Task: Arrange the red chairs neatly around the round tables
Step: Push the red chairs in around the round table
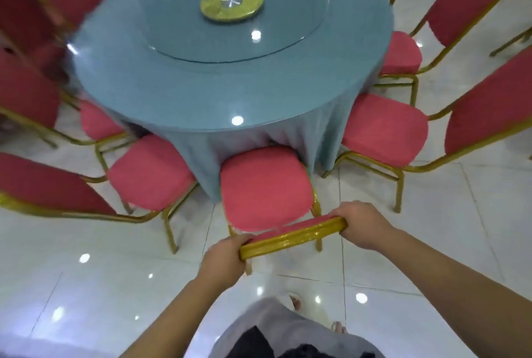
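Near red chair (264,188): seat front at the cloth edge of the round tabletop (129,70), slightly skewed. Left hand (221,257), right hand (362,228): each grip clenched on its gold top rail (293,237). Left neighbour chair (149,170) and right neighbour chair (383,130) already drawn in; this placement judged nearly finished.

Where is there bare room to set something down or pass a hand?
Free: white tile floor between the held red chair and its right-hand neighbour; blue tablecloth rim before the glass turntable. Crowded: red chairs bunched left.
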Action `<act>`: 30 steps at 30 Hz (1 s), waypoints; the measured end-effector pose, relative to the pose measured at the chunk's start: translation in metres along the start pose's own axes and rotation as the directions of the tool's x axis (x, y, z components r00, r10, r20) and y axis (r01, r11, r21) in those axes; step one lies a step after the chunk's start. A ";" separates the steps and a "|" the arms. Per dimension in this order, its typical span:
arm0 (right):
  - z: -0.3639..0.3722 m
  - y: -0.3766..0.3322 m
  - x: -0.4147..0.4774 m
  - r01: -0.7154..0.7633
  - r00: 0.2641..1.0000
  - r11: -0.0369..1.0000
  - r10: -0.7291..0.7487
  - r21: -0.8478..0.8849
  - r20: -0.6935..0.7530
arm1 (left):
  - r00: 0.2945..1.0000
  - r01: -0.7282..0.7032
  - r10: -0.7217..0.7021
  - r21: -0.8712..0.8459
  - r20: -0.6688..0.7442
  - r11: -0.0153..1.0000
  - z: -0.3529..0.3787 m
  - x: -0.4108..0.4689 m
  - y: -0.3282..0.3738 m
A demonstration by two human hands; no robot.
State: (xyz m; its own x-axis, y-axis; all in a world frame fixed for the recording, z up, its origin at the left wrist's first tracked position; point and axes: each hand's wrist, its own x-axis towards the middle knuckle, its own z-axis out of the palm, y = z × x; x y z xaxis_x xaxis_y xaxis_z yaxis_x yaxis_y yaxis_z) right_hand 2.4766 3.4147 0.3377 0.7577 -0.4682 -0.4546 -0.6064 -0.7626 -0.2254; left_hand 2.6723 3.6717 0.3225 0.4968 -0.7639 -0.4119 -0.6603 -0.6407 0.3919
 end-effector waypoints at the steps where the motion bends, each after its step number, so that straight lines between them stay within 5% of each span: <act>1: 0.000 0.001 -0.001 0.015 1.000 1.000 -0.015 0.006 -0.014 | 0.999 0.047 -0.047 0.016 -0.021 0.999 0.001 -0.003 0.007; 11: 0.060 0.019 -0.089 0.270 0.962 0.962 -0.268 0.040 -0.049 | 0.996 0.080 -0.085 0.141 0.031 0.987 0.049 -0.097 0.018; 21: 0.089 0.010 -0.119 0.165 0.986 0.975 -0.156 0.150 -0.065 | 0.991 0.128 -0.128 -0.002 -0.049 0.992 0.087 -0.131 0.015; 30: 0.067 -0.019 -0.062 0.158 0.987 0.968 -0.152 0.197 -0.047 | 0.970 0.232 -0.233 -0.030 -0.075 0.972 0.036 -0.082 -0.003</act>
State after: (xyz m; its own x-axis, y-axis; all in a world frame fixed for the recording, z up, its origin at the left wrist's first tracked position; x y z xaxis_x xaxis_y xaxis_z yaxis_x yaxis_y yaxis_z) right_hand 2.4249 3.4879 0.3126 0.8516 -0.3670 -0.3743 -0.5142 -0.7241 -0.4597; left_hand 2.6128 3.7394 0.3253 0.6779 -0.5969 -0.4292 -0.5102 -0.8023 0.3100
